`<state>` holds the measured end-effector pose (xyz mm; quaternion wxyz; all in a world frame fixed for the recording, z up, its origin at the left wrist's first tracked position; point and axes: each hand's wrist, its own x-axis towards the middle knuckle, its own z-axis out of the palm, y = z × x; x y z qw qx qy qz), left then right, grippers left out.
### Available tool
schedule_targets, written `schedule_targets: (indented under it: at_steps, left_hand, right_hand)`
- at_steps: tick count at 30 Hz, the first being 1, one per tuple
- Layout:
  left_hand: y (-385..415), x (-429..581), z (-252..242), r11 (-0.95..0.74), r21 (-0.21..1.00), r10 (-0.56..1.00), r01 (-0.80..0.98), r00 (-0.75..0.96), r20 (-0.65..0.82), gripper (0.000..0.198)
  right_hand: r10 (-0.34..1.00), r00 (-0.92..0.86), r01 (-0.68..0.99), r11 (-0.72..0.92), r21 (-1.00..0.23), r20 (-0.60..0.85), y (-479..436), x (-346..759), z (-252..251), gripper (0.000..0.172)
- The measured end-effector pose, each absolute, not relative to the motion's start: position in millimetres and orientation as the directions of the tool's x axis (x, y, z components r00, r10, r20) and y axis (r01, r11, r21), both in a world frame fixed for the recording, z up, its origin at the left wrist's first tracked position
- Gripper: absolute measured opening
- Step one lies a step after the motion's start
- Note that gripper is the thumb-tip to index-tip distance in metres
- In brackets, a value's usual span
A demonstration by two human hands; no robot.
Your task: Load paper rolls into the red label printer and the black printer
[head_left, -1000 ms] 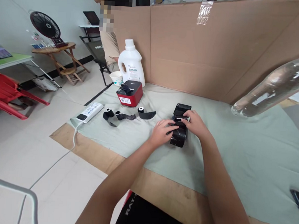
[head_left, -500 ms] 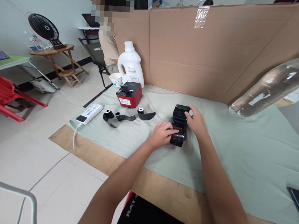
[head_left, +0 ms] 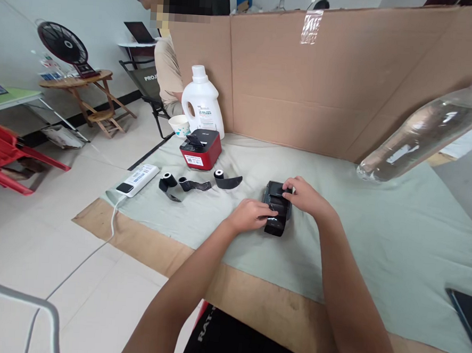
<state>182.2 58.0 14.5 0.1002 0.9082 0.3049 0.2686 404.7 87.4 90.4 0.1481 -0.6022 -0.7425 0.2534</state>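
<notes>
A small black portable printer [head_left: 273, 224] lies on the pale green cloth [head_left: 335, 246], its hinged lid [head_left: 276, 188] lowered over the body. My left hand [head_left: 251, 214] holds the printer from its left side, with fingers across the middle of its top. On the lid's right edge rest the bent fingers of my right hand [head_left: 303, 194], thumb tucked beside the casing. The inside of the printer is out of sight. Left of it lie three partly unrolled black rolls: one with a white core [head_left: 228, 180], a middle one [head_left: 194, 184] and a leftmost one [head_left: 169, 184].
A red and black device [head_left: 201, 157], a white jug [head_left: 205, 103] and a paper cup [head_left: 179, 125] stand behind the rolls. A white power strip [head_left: 138, 180] lies left. A cardboard panel [head_left: 289, 89] backs the table; a clear bottle [head_left: 422, 134] leans right. A person [head_left: 167, 71] sits beyond.
The printer's lid has swung down from raised to lowered, with my right hand following it. My left hand stays on the body. The whole view has shifted slightly.
</notes>
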Motion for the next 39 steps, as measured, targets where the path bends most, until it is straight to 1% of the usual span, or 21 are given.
schedule_targets:
  at_steps: [2, 5, 7, 8, 10, 12, 13, 16, 18, 19, 20, 22, 23, 25, 27, 29, 32, 35, 37, 39]
  left_hand:
    - [58, 182, 15, -0.79, 0.359, 0.613, 0.497, 0.664, 0.429, 0.032]
    - [57, 183, 14, -0.787, 0.377, 0.616, 0.489, 0.658, 0.433, 0.03]
    - [57, 183, 14, -0.786, 0.388, 0.617, 0.482, 0.654, 0.437, 0.029]
    - [57, 184, 13, -0.782, 0.394, 0.621, 0.482, 0.651, 0.436, 0.029]
    - [57, 184, 12, -0.775, 0.4, 0.63, 0.489, 0.646, 0.432, 0.03]
    - [56, 185, 12, -0.769, 0.401, 0.638, 0.498, 0.639, 0.43, 0.034]
    - [55, 185, 13, -0.766, 0.403, 0.642, 0.501, 0.636, 0.429, 0.038]
    - [56, 180, 17, -0.741, 0.411, 0.671, 0.531, 0.608, 0.424, 0.042]
    - [61, 169, 24, -0.672, 0.378, 0.733, 0.637, 0.497, 0.465, 0.034]
    - [65, 162, 28, -0.591, 0.358, 0.773, 0.723, 0.381, 0.507, 0.029]
    - [69, 153, 32, -0.471, 0.345, 0.801, 0.811, 0.23, 0.553, 0.028]
    - [79, 134, 40, -0.19, 0.353, 0.794, 0.916, -0.068, 0.604, 0.036]
    - [83, 125, 43, -0.076, 0.358, 0.786, 0.931, -0.165, 0.596, 0.043]
    - [90, 108, 47, 0.063, 0.352, 0.805, 0.934, -0.256, 0.535, 0.054]
    - [93, 98, 47, 0.108, 0.345, 0.857, 0.932, -0.263, 0.444, 0.052]
    - [94, 93, 46, 0.114, 0.352, 0.903, 0.929, -0.245, 0.352, 0.047]
    - [93, 88, 46, 0.078, 0.357, 0.939, 0.931, -0.188, 0.287, 0.047]
    - [93, 80, 47, -0.058, 0.367, 0.949, 0.928, -0.062, 0.308, 0.056]
    - [93, 71, 47, -0.196, 0.399, 0.944, 0.896, 0.062, 0.325, 0.065]
    - [94, 63, 46, -0.289, 0.437, 0.932, 0.852, 0.147, 0.33, 0.071]
  right_hand:
    - [0.986, -0.127, 0.834, 0.048, -0.549, -0.106, 88, 399, 89, 0.024]
    - [0.971, 0.016, 0.838, -0.144, -0.526, -0.24, 89, 390, 89, 0.038]
    - [0.947, 0.04, 0.828, -0.21, -0.519, -0.318, 89, 388, 89, 0.043]
    - [0.942, 0.035, 0.819, -0.218, -0.53, -0.333, 89, 388, 89, 0.044]
    - [0.943, 0.024, 0.793, -0.22, -0.567, -0.332, 87, 391, 88, 0.045]
    - [0.954, 0.048, 0.778, -0.222, -0.588, -0.296, 83, 392, 86, 0.049]
    - [0.96, 0.068, 0.779, -0.221, -0.586, -0.271, 80, 391, 86, 0.055]
    - [0.973, 0.124, 0.817, -0.211, -0.537, -0.193, 71, 376, 89, 0.079]
    - [0.971, 0.148, 0.856, -0.221, -0.467, -0.189, 67, 359, 93, 0.089]
    - [0.966, 0.162, 0.874, -0.235, -0.426, -0.201, 67, 350, 94, 0.089]
    - [0.96, 0.175, 0.887, -0.251, -0.387, -0.22, 66, 342, 95, 0.087]
    - [0.947, 0.186, 0.904, -0.27, -0.331, -0.263, 66, 330, 95, 0.082]
    - [0.942, 0.186, 0.909, -0.273, -0.315, -0.278, 66, 326, 95, 0.081]
    - [0.939, 0.186, 0.917, -0.271, -0.292, -0.287, 66, 322, 94, 0.085]
    - [0.944, 0.188, 0.922, -0.265, -0.283, -0.272, 64, 322, 93, 0.088]
    - [0.95, 0.18, 0.923, -0.253, -0.291, -0.255, 64, 323, 91, 0.088]
    - [0.954, 0.162, 0.923, -0.237, -0.304, -0.252, 64, 326, 88, 0.086]
    - [0.954, 0.164, 0.924, -0.239, -0.3, -0.252, 65, 327, 86, 0.086]
    - [0.953, 0.168, 0.925, -0.24, -0.294, -0.251, 66, 327, 85, 0.087]
    - [0.954, 0.165, 0.926, -0.237, -0.292, -0.251, 66, 328, 85, 0.087]
